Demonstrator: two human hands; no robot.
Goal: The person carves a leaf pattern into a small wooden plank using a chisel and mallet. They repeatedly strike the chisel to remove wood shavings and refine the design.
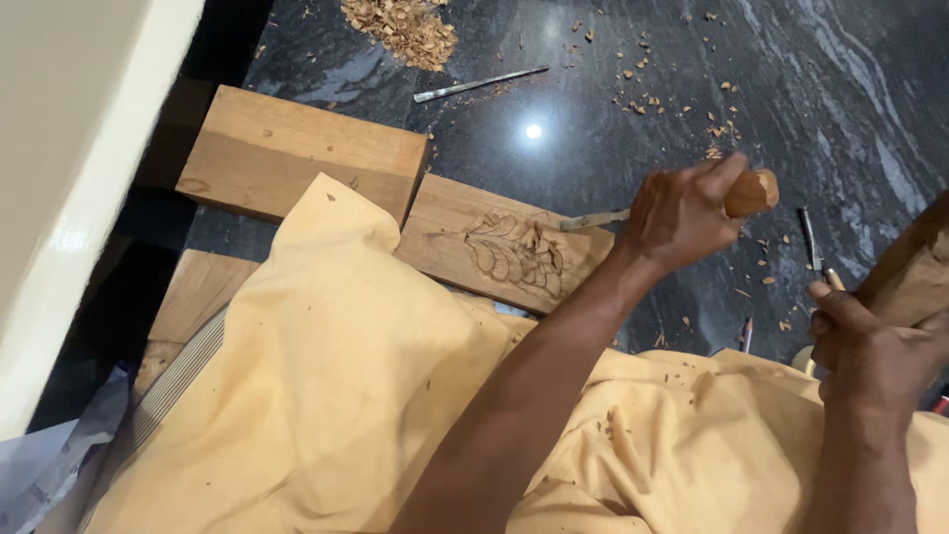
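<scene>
The left hand (682, 213) is clenched around the rounded wooden handle of a steel chisel (753, 193), its blade tip resting on a pale wooden plank carved with leaf shapes (499, 242). At four o'clock from it, the right hand (875, 351) grips a brown wooden mallet (914, 257). The floor is glossy black veined stone (840, 79), littered with wood chips (400, 28) at twelve o'clock beside a loose slim metal tool (479, 84). Yellow cloth (326, 396) covers the lap.
</scene>
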